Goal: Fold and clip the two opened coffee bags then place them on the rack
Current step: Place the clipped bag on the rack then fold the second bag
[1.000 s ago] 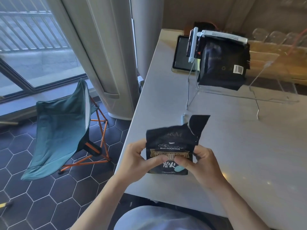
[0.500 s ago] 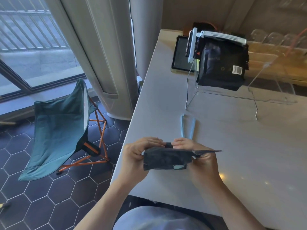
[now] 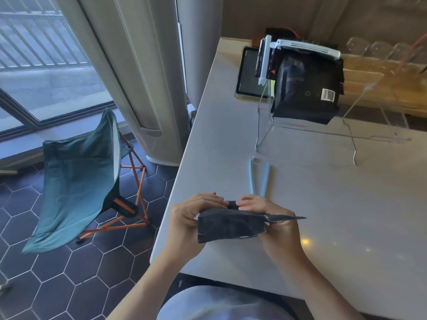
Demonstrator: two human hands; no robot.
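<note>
Both hands, the left hand (image 3: 188, 221) and the right hand (image 3: 277, 224), gripped a black coffee bag (image 3: 230, 227) above the table (image 3: 323, 204) edge. A blue clip (image 3: 258, 177) lay open just beyond. A second clipped bag (image 3: 305, 88) hung on the clear rack (image 3: 346, 132).

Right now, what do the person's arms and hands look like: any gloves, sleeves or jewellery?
Both forearms are bare, no sleeves in view. The left hand and right hand wear no gloves; no rings or watch show. Fingers have short, plain nails.
</note>
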